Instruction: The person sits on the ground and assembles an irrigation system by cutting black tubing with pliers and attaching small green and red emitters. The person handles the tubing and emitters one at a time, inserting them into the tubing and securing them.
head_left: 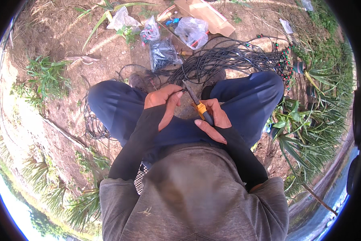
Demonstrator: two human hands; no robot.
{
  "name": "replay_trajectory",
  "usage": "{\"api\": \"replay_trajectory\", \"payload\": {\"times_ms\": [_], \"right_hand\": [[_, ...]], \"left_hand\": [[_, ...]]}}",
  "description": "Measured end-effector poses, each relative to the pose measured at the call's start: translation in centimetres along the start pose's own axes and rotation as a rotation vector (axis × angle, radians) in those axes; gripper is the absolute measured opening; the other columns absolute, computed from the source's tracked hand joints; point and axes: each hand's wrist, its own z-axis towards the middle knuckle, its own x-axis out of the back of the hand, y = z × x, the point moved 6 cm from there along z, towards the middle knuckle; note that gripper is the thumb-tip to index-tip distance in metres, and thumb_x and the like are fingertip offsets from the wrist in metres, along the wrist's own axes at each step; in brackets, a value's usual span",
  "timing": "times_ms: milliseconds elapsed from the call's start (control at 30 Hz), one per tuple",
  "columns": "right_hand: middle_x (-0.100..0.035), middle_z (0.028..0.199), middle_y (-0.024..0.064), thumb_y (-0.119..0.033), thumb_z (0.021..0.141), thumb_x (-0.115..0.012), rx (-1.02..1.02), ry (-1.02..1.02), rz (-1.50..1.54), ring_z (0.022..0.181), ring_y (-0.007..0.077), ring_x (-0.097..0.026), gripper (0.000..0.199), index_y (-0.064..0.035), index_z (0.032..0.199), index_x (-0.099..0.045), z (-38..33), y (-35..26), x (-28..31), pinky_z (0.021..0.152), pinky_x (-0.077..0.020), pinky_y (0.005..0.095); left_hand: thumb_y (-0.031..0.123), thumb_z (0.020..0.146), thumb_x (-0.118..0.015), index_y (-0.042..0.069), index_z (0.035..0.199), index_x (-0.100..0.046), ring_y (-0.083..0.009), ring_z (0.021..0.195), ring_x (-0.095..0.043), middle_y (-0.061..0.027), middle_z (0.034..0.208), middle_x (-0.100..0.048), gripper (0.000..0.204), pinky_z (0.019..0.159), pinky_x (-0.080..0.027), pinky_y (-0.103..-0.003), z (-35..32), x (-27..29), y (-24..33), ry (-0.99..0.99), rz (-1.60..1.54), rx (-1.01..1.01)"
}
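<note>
Weeds (46, 76) grow from bare soil (112, 52) at left; spiky plants (305, 148) crowd the right. A crumpled bag (122, 19) lies beyond a dry leaf (83, 59).

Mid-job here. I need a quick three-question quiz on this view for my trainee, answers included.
1. Which hand grips the yellow-and-grey-handled tool?
2. True or false: red and green tips show at the picture-right end of the tangle of thin black lines.
3. What colour are the person's trousers? A) white B) blue C) red

Key: 1. The right hand. 2. True. 3. B.
</note>
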Motion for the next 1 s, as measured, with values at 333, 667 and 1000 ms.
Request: {"api": "replay_trajectory", "payload": {"times_ms": [333, 667, 1000], "right_hand": [[-0.049, 0.128, 0.0183, -0.005, 0.082, -0.06, 0.099, -0.038, -0.082, 0.121, 0.0281, -0.049, 0.079, -0.0022, 0.151, -0.022, -0.4, 1.1, -1.1, 0.105, -0.0346, 0.0353], [-0.053, 0.107, 0.0073, -0.01, 0.085, -0.063, -0.02, -0.088, 0.174, 0.097, 0.0157, -0.052, 0.069, -0.0026, 0.147, -0.031, -1.5, 0.9, -1.8, 0.09, -0.0414, 0.0298], [-0.05, 0.1, 0.0072, 0.004, 0.071, -0.054, 0.027, -0.095, 0.115, 0.09, 0.0168, -0.05, 0.065, -0.0038, 0.133, -0.038, -2.6, 2.3, -3.1, 0.084, -0.0417, 0.0296]], "left_hand": [[0.007, 0.09, -0.059, 0.002, 0.1, -0.067, -0.0209, 0.063, -0.066, -0.011, 0.071, -0.066, 0.014, 0.061, -0.05, -0.031, -0.6, -1.0, 0.4, 0.05, 0.071, -0.164], [0.011, 0.093, -0.058, 0.002, 0.105, -0.066, -0.0127, 0.063, -0.061, -0.0064, 0.072, -0.065, 0.017, 0.062, -0.05, -0.029, -1.3, -1.4, -0.7, -0.1, -0.09, 0.046], [0.017, 0.097, -0.054, -0.001, 0.103, -0.066, -0.011, 0.061, -0.061, -0.0056, 0.076, -0.068, 0.022, 0.061, -0.05, -0.026, -1.7, -1.2, -1.5, -0.641, -0.236, 0.216]]}}
